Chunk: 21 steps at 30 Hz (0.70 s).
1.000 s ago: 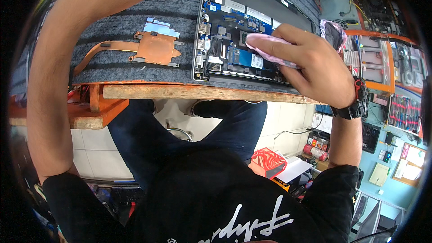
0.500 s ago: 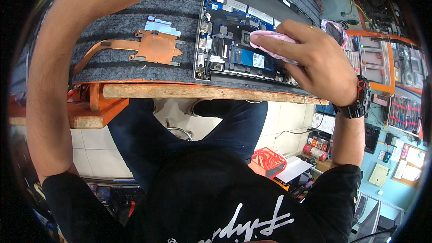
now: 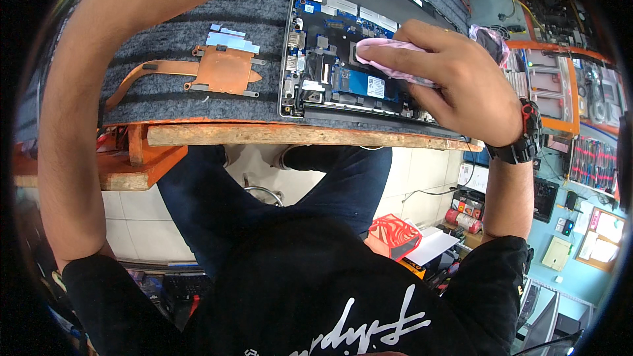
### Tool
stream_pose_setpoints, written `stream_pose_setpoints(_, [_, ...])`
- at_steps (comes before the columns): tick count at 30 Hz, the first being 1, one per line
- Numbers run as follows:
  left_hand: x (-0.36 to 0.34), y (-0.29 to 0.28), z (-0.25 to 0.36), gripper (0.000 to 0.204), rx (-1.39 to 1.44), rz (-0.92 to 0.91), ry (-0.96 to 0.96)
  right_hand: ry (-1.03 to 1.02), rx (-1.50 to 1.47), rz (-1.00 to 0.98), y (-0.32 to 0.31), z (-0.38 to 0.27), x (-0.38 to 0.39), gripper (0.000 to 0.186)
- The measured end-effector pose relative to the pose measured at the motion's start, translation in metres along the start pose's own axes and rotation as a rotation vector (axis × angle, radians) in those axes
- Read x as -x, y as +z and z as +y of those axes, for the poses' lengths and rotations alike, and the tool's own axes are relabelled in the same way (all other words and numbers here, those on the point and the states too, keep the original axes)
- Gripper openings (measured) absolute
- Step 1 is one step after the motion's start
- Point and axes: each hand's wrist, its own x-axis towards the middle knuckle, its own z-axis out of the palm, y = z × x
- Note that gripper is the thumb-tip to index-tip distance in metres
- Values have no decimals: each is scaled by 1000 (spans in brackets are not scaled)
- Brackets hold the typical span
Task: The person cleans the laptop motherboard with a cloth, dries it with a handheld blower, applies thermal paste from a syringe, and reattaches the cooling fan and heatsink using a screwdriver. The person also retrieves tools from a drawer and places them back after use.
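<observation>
An opened laptop (image 3: 343, 102) lies on a grey ribbed mat, its inner boards exposed. My right hand (image 3: 448, 79) is closed on a pink cloth (image 3: 389, 49), and the index finger presses the cloth against the processor chip (image 3: 357, 54). Just below the chip sits a blue circuit card (image 3: 359, 82) with a white label. A copper heat sink (image 3: 224, 71) with a curved heat pipe rests on the mat, left of the laptop. My left forearm (image 3: 72, 112) arches up along the left side; the left hand lies beyond the top edge, out of sight.
The wooden table edge (image 3: 316, 136) runs between the mat and my lap. A bunched patterned cloth (image 3: 489, 45) lies to the right of the laptop. Farther right stand orange-framed shelves (image 3: 573, 102) with parts. A red-patterned box (image 3: 393, 237) is low on the right.
My right hand has shifted slightly left with the cloth, rubbing over the chip. The whole view has moved a little, so the laptop and heat sink appear slightly farther left.
</observation>
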Motion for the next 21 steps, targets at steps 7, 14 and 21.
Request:
stream_pose_setpoints(7, [-8, -7, 16, 20, 10, -119, -123, 92, 24, -50, 1, 2, 20, 48])
stream_pose_setpoints(14, [-4, 8, 13, 20, -27, -10, -2, 117, 17, -94, 1, 1, 29, 48])
stream_pose_setpoints(21, [9, -11, 23, 19, -103, 60, 39, -1, 28, 6, 2, -6, 3, 46])
